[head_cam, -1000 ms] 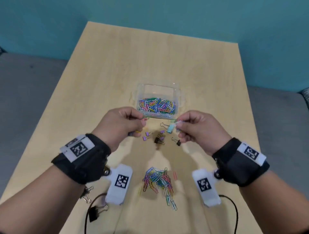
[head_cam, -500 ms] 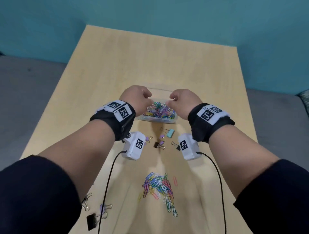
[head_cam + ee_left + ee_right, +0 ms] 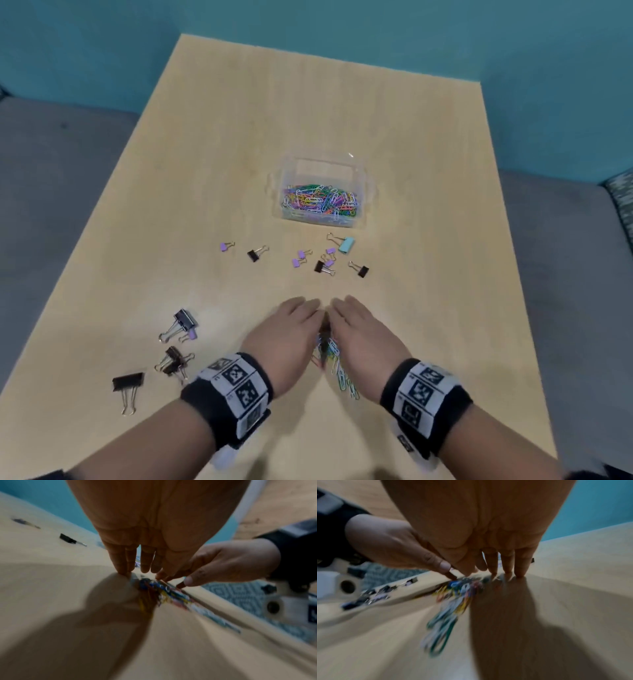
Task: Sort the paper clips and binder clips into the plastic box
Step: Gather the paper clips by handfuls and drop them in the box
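A clear plastic box [image 3: 363,205] stands mid-table with many coloured paper clips in one part of it. A loose pile of coloured paper clips [image 3: 334,359] lies near the front edge. My left hand [image 3: 291,325] and right hand [image 3: 356,329] lie on either side of that pile, fingers straight, tips close together and touching the wood. The left wrist view shows my left fingertips [image 3: 126,570] on the table beside the pile [image 3: 154,592]. The right wrist view shows my right fingertips [image 3: 519,573] down by the pile [image 3: 458,591]. Neither hand holds anything.
Small purple, black and teal binder clips [image 3: 346,245] lie scattered just in front of the box. Bigger black binder clips [image 3: 128,382] and one more purple clip lie at the front left. The wooden table [image 3: 308,113] ends at a teal wall.
Both hands were curled over the box half a second ago. They have since pulled back toward me and now lie flat, flanking the near pile of paper clips.
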The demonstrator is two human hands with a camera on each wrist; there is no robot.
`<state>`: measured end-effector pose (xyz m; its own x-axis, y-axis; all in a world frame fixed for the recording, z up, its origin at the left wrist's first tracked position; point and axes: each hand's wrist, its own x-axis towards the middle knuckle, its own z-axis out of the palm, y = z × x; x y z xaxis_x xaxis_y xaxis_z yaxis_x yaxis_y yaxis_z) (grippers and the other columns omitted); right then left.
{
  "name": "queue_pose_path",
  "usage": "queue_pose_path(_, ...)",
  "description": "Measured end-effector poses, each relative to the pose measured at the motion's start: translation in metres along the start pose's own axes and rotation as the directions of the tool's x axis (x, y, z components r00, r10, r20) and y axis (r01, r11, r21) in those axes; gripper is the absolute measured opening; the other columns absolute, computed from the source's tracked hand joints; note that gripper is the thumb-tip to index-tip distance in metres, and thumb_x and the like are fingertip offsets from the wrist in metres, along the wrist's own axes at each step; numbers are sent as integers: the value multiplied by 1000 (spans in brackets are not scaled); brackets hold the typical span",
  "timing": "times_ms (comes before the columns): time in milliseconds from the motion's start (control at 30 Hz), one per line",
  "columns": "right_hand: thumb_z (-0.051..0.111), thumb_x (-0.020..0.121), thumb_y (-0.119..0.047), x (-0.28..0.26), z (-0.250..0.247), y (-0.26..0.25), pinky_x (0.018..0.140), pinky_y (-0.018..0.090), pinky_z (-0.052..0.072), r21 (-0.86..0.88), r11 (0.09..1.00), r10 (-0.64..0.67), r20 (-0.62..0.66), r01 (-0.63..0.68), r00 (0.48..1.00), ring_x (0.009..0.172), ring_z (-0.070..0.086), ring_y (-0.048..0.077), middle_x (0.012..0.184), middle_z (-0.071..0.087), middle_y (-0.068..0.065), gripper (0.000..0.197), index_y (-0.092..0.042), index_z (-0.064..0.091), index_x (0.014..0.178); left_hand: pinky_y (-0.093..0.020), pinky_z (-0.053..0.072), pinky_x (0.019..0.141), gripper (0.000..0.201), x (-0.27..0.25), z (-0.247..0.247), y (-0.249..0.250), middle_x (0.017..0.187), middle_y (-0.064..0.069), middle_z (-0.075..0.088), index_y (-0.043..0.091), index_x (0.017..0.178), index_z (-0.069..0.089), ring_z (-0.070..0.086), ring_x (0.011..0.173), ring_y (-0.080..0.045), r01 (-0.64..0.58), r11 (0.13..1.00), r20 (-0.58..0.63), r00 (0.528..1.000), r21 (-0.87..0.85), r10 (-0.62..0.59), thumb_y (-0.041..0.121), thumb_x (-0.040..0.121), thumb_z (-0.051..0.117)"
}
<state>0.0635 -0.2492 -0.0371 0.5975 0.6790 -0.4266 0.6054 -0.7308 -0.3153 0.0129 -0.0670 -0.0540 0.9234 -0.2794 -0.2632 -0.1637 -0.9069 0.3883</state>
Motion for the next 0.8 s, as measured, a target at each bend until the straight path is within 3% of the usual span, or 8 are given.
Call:
queue_pose_path(133, 20, 82, -15, -23, 31, 2, 113, 48, 26, -119, 991, -56, 66, 63, 996, 144, 14, 39, 155, 20, 17, 67, -1, 19, 147, -41, 48, 96, 40, -25, 14, -4, 132, -7, 55, 9, 123, 57, 51, 121, -33, -145, 977, 23, 989, 156, 143, 20, 85, 53)
queue_pose_path(200, 31, 82, -11, -37, 30, 3, 112, 44, 29, -105, 988, -112, 7, 112, 994, 140, 24, 36, 151, 30, 14, 63, -4, 29, 144, -39, 51, 92, 37, -41, 9, -5, 127, -5, 58, 13, 116, 61, 54, 115, -31, -158, 975, -10, 987, 158, 162, 22, 85, 42)
queue_pose_path(333, 48, 77, -13, -70, 24, 7, 84, 33, 47, 294, 955, 86, -186, -28, 979, 95, 52, 18, 101, 58, -4, 30, -24, 59, 102, -37, 50, 70, 22, -66, 0, -1, 90, 3, 56, 22, 85, 61, 56, 80, -23, 148, 974, -89, 982, -174, -165, 25, 82, 40)
queue_pose_path(433, 42, 73, -17, -76, 30, -3, 73, 31, 46, 583, 799, 180, 9, -152, 984, 73, 51, 6, 80, 56, -11, 22, -29, 59, 82, -35, 47, 74, 16, -68, 6, 6, 80, 9, 52, 24, 82, 59, 55, 76, -15, 330, 849, 70, 941, -413, -331, 29, 83, 45)
queue_pose_path(533, 44, 72, -13, -56, 34, -19, 70, 18, 38, 577, 814, 117, -46, -69, 992, 72, 46, 2, 81, 50, -13, 23, -19, 62, 85, -24, 39, 69, 10, -54, 11, 23, 76, 13, 49, 22, 82, 62, 51, 75, -11, 267, 836, 14, 955, -479, -297, 15, 84, 56)
queue_pose_path(633, 50, 79, -5, -36, 25, -29, 69, 11, 35, 676, 731, 204, -92, -89, 975, 74, 49, 3, 84, 55, -7, 22, -22, 63, 85, -28, 40, 67, 9, -42, 7, 29, 79, 9, 51, 22, 78, 61, 52, 73, -13, 278, 814, -68, 930, -509, -361, 14, 82, 60)
queue_pose_path(700, 54, 82, -4, -35, 22, -24, 70, 16, 39, 712, 691, 321, -151, -122, 935, 75, 52, 5, 87, 56, -5, 22, -24, 62, 88, -31, 42, 69, 7, -41, 5, 24, 87, 4, 50, 20, 84, 61, 53, 77, -18, 311, 824, -170, 886, -474, -433, 17, 79, 64)
queue_pose_path(800, 60, 83, -22, -45, 23, -7, 83, 30, 43, 482, 838, 397, -215, -257, 892, 97, 48, 19, 105, 47, -2, 32, -25, 54, 115, -31, 40, 83, 48, -47, 4, 17, 111, 1, 43, 26, 120, 50, 42, 98, -21, 396, 862, -114, 886, -317, -449, 30, 76, 69)
